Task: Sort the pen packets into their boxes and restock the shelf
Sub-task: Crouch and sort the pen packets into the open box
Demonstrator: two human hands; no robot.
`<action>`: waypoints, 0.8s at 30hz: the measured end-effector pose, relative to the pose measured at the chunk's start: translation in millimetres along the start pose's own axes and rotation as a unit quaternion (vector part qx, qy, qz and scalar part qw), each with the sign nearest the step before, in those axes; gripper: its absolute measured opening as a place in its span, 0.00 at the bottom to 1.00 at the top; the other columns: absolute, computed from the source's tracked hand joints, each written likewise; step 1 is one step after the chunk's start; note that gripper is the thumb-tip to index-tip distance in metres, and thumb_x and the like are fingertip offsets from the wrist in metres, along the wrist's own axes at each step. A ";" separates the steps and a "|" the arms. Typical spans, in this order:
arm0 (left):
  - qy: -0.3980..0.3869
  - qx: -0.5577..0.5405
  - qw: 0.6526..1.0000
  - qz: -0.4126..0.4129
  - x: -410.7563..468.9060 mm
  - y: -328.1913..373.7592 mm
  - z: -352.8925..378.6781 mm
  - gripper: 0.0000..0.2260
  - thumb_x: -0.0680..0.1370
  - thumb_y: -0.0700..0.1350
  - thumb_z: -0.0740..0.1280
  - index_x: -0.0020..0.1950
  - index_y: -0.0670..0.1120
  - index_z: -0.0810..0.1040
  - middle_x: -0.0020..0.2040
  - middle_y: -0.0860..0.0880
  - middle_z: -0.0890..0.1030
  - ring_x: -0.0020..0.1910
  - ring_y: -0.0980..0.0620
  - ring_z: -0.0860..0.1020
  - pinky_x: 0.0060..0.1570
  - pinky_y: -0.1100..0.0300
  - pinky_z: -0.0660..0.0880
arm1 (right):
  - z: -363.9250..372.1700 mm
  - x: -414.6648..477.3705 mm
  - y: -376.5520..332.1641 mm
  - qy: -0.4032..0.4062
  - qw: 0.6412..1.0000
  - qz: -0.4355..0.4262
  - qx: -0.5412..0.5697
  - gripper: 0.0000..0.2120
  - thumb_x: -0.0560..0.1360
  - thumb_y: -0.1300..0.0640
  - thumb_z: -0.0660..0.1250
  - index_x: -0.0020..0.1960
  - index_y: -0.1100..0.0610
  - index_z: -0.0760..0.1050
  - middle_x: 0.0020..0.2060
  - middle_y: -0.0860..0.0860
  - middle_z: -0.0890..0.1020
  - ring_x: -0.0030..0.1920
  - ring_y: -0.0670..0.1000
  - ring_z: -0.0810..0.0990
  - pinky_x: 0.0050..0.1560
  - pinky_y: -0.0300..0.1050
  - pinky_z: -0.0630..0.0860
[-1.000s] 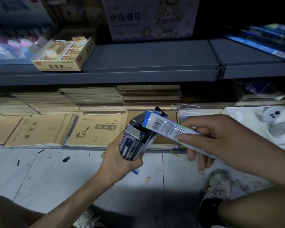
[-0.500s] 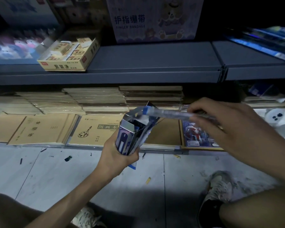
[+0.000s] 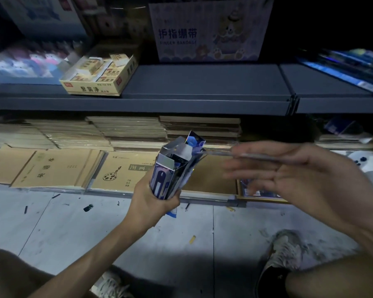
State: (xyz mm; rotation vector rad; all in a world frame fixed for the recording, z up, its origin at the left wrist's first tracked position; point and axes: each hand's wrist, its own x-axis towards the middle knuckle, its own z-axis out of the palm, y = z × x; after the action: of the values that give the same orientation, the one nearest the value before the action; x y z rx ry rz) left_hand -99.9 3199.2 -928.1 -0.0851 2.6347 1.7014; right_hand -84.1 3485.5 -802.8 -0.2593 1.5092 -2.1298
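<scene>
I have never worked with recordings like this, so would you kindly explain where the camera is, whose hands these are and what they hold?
There is no machine here: a person wears one wide-angle camera on the head, so you look down at their own hands. The left hand grips an open pen box. The right hand pinches a pen packet, seen edge-on and blurred, with its tip at the box's mouth. Behind, a grey shelf carries a yellow box of small packs and a carton printed FINGER BANDAGE. Below it lie stacked brown notebooks. Underneath is the tiled floor.
</scene>
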 end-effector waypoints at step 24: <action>-0.011 -0.016 1.000 0.020 -7.2 5.4 5.4 0.22 0.68 0.33 0.79 0.52 0.54 0.77 0.42 0.58 0.85 0.39 0.56 0.84 0.32 0.65 0.79 | 39.3 14.5 15.7 0.298 0.904 -0.189 -0.242 0.09 0.73 0.52 0.72 0.43 0.58 0.86 0.34 0.48 0.88 0.27 0.43 0.81 0.33 0.35 0.78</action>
State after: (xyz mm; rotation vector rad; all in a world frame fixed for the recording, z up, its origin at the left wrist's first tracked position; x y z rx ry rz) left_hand -93.1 3206.6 -925.2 -0.0142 2.6122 1.7454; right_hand -74.7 3441.8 -804.9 -0.0665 2.5303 -2.1979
